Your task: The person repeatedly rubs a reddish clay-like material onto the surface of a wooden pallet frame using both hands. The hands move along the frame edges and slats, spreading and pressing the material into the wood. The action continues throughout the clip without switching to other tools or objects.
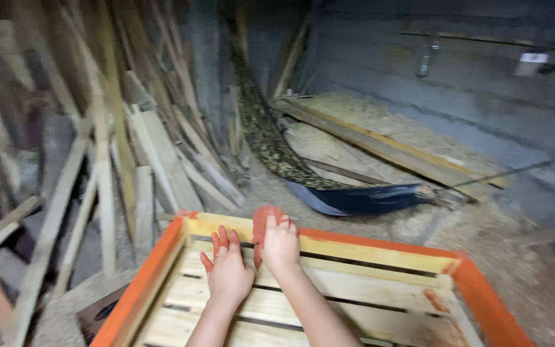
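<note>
Your left hand point(228, 273) lies flat, fingers together, steadying the slatted wooden pallet point(354, 270) near its orange-painted far edge. Your right hand point(279, 244) has its fingers clamped on a red-stained pad point(262, 222), pressed onto that edge, apparently spreading colour.

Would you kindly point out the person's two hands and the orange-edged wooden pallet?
left hand point(228, 273), head view, back of the hand.
right hand point(280, 245), head view, back of the hand.
wooden pallet point(367, 245), head view, far yellow slat.
</note>
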{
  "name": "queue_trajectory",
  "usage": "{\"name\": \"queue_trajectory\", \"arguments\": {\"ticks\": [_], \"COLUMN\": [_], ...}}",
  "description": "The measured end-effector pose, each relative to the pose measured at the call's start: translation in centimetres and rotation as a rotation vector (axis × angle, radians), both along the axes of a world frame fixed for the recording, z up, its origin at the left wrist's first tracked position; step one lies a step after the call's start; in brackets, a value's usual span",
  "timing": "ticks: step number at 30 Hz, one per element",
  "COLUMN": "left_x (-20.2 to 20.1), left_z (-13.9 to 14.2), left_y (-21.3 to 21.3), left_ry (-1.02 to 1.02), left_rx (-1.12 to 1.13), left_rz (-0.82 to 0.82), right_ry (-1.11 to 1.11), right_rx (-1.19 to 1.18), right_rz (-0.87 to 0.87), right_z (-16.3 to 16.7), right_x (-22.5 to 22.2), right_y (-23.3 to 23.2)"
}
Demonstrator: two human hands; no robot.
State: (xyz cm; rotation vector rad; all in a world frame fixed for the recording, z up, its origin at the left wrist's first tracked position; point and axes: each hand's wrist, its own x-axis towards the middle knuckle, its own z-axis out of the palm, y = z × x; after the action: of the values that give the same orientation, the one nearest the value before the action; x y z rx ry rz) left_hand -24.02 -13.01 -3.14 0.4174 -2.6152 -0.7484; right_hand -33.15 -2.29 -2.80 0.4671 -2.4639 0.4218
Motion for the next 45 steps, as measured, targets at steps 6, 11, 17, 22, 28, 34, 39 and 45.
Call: {"name": "queue_trajectory", "arguments": {"ticks": [6,11,17,22,28,34,39,45], "left_x": [2.8,3.9,4.7,4.2,3.1,-0.1,-0.8,0.9], "left_z": [2.1,2.4,2.3,2.6,1.4,0.1,0.3,1.3], "left_y": [-5.0,-7.2,-9.0,-8.2,-4.7,1.5,3.9,1.3], "left_ry": [-0.099,-0.091,-0.101,-0.115,-0.173,-0.058,-0.067,-0.204], "left_rx": [-0.17,-0.203,-0.203,-0.158,-0.088,-0.045,0.027,-0.031], "left_rz": [0.123,0.209,0.305,0.3,0.221,0.099,0.046,0.073], "right_ry": [-0.138,-0.209,-0.274,-0.207,-0.263,-0.233,-0.302,-0.214], "right_rx": [0.096,0.166,0.224,0.168,0.296,0.366,0.265,0.23], "right_rz": [0.146,0.285,0.383,0.443,0.3,0.131,0.002,0.057], "right_z": [1.4,2.8,5.3,6.3,6.9,7.0,6.8,5.9], "right_x": [-0.6,-2.4,-3.3,-2.7,-2.7,-0.5,0.3,-0.4], "right_y": [-8.2,-12.3,-15.3,-14.8,-7.4,6.6,13.2,11.0]}}
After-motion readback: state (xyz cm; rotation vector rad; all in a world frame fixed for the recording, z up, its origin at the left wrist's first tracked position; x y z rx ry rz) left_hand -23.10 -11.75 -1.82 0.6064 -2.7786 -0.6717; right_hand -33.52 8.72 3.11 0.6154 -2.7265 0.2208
